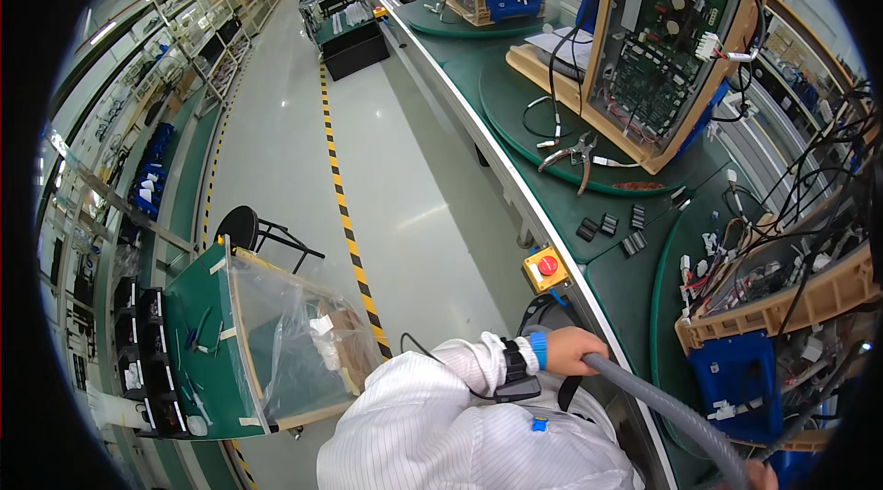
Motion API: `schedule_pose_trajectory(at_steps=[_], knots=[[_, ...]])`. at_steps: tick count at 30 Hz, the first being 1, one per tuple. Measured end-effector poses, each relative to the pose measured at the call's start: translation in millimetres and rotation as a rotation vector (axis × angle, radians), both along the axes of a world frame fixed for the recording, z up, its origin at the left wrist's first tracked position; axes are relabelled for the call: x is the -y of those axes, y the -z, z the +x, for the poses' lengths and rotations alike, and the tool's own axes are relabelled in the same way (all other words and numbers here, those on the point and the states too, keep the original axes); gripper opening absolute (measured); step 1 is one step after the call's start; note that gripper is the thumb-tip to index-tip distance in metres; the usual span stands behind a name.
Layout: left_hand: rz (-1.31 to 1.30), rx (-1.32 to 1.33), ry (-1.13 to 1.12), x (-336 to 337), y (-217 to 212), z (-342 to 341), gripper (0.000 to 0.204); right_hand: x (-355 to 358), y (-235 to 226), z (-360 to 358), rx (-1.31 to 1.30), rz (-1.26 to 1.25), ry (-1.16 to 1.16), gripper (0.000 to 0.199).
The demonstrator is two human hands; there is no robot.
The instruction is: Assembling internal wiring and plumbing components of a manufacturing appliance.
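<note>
My left hand, with a blue band at the wrist, is closed around the end of a grey hose at the edge of the green bench. The hose curves down to the right. At the lower edge only part of my right hand shows, its fingers wrapped against the hose. Beside the hose, on the right, lies an opened unit with a tan frame, a blue part and many loose cables.
A yellow box with a red button sits on the bench rail. Pliers and several small black blocks lie on the bench near an upright unit with a green circuit board. A plastic-covered panel and stool stand left.
</note>
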State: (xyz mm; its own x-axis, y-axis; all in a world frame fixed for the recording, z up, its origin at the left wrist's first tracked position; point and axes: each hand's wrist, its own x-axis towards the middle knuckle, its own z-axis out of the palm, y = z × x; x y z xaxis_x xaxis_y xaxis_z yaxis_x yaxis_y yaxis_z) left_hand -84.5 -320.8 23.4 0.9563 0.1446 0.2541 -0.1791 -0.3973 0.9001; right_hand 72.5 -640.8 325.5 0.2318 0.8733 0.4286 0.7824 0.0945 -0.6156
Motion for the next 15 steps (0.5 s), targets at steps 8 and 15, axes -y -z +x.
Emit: schedule_pose_trajectory(at_steps=[8,15], knots=[[0.059,0.185,0.299,43,-52,34,0.02,-86,17,-29,-0.075,-0.529,-0.358,0.035],[-0.039,0.028,0.123,27,-28,25,0.027,-46,10,4,-0.011,-0.527,0.028,0.031]])
